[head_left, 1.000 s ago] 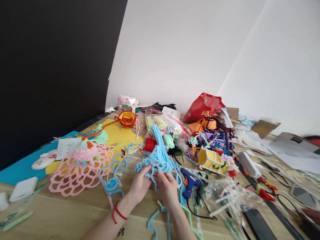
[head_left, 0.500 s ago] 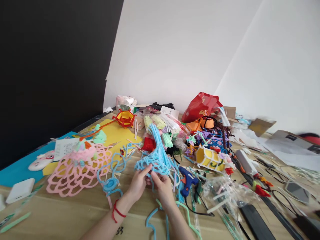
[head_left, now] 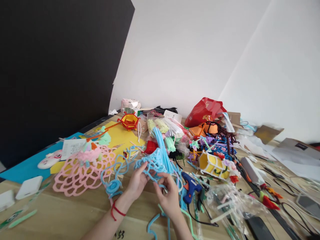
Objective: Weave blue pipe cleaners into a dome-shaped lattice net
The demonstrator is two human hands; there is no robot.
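Both hands are at a light-blue pipe-cleaner mesh, a looped net made of fuzzy stems. My left hand, with a red string bracelet at the wrist, pinches its left lower edge. My right hand has thumb and fingertips closed on a blue strand at the lower right edge. Behind the mesh lies a bundle of straight light-blue pipe cleaners. Just left is a loose blue coil with curly strands. A blue glue gun lies to the right of my right hand.
A pink looped mesh lies at left near a white case. Bagged pipe cleaners and a red bag stand behind. A yellow-and-white lantern shape, clear wrappers and a dark phone are at right.
My right hand has moved slightly right and down, apart from the left, drawing on a blue strand. The left hand keeps its hold. The whole view has shifted a little.
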